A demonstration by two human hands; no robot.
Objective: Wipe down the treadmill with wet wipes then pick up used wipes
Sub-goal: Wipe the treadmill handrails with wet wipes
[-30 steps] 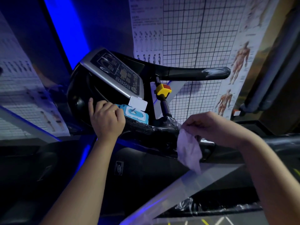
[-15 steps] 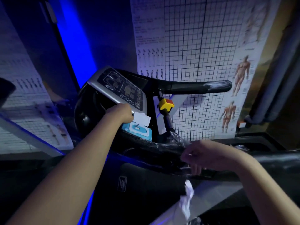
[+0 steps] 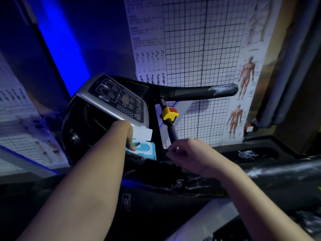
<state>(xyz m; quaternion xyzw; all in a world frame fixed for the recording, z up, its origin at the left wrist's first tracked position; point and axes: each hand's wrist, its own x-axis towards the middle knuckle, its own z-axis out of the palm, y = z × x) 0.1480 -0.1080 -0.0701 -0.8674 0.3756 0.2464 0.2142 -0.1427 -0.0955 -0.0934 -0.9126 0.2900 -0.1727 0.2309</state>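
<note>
1. Wipe pack: blue, flap lid raised, lying on the treadmill ledge just under the console.
2. Left hand: fingers curled down onto the pack's opening; whether a sheet is pinched cannot be told.
3. Right hand: loosely curled, empty as far as visible, just right of the pack.
4. Step, judged: drawing a fresh wipe; next calls for steadying the pack while pulling.
5. Clearance: yellow safety key and its post close between hands; handlebar above; open room toward the right.
</note>
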